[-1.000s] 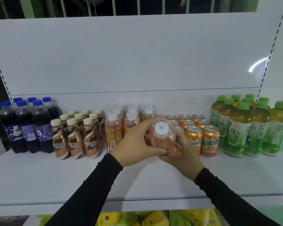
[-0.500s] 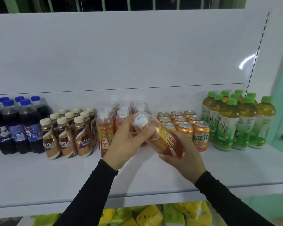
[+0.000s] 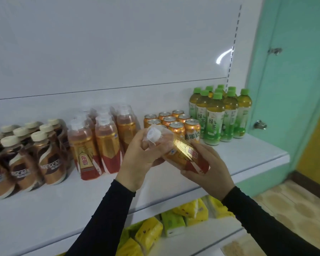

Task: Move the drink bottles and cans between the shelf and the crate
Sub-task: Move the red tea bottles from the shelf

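Observation:
I hold an orange drink bottle with a gold and red label and a clear cap, tilted on its side above the white shelf. My left hand grips its neck end, fingers curled round it. My right hand holds the base from below. Behind stand more of the same orange bottles, orange cans, green tea bottles and brown coffee bottles. No crate is in view.
The shelf's front strip is bare white board. Yellow and green packets lie on the lower shelf. A mint green door with a knob stands to the right, above a patterned floor.
The bottle has tipped from cap-toward-me to lying sideways in both hands. The view has swung right: the dark cola bottles have left the frame and the green door has come in.

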A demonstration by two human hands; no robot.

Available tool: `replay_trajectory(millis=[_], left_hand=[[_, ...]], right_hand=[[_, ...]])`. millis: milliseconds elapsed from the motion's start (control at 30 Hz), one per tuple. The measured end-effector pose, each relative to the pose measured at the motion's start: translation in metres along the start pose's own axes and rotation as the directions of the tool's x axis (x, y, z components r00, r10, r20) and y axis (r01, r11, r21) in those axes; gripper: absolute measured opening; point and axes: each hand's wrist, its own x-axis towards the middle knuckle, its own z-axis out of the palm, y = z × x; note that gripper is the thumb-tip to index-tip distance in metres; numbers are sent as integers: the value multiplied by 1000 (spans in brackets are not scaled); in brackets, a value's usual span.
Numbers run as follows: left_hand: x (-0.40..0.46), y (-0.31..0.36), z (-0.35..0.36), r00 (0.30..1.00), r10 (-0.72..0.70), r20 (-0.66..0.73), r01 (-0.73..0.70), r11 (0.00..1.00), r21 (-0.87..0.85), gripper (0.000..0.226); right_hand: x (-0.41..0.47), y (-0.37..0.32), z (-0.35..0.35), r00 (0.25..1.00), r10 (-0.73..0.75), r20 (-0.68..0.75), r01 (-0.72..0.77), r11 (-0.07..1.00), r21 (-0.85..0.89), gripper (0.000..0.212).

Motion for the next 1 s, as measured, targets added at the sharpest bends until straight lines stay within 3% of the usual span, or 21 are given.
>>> replay_trajectory(millis=[167,400,567,1000], left_hand=[[1,-8,12,998,-14,63,17,999,-46,41],[-3,-29,43,982,-78,174,96,990,-99,33],[-9,-47,92,955,-103,279,131,988,-84,34],[-46,-144,326,860,-241,449,302,951,-66,36]], right_hand=[[-23,-7,-19,997,50,-61,-54,995,-80,81],[-70,-10,-59,986,119,-112,-136,978,-155,77],[-118,-1,-114,945,200,-258,-277,910,-309,75],[-278,65,-322,785,337,-520,-601,617,-507,76]])
